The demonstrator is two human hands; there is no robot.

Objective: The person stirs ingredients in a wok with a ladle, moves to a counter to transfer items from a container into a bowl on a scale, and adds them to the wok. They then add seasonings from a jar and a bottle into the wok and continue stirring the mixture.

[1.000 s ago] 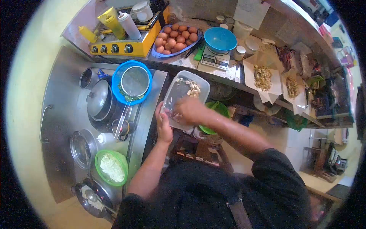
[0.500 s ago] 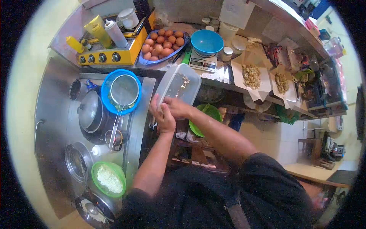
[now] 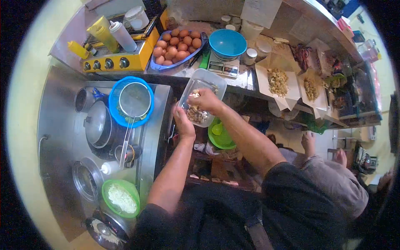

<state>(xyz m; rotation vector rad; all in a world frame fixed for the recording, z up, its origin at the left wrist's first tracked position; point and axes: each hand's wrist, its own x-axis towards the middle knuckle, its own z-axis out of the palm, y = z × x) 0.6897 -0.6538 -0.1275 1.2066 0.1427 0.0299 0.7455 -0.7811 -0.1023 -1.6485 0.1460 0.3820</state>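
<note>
the tub (image 3: 203, 76) is in the air in front of the person, between the stove side and the far surface (image 3: 250, 79). the left hand (image 3: 184, 124) has its grip clamped on the tub's near left wall, probably to steady it so that the right hand (image 3: 206, 101) can work inside. the right fingers are curled by some pale bits, but i cannot tell whether that grip is closed on them. chopped pieces (image 3: 196, 114) lie at the tub's near end, partly hidden by the right hand.

behind the tub, a blue bowl (image 3: 228, 41) sits on the scale (image 3: 223, 65), presumably for weighing. two papers (image 3: 261, 77) hold separate food heaps. to the left, a strainer (image 3: 135, 100) rests over a blue basin (image 3: 113, 100), its long handle reaching across the stove side. the right forearm crosses near the green bowl (image 3: 225, 141) below. another person (image 3: 339, 179) in gray is close on the right.
</note>
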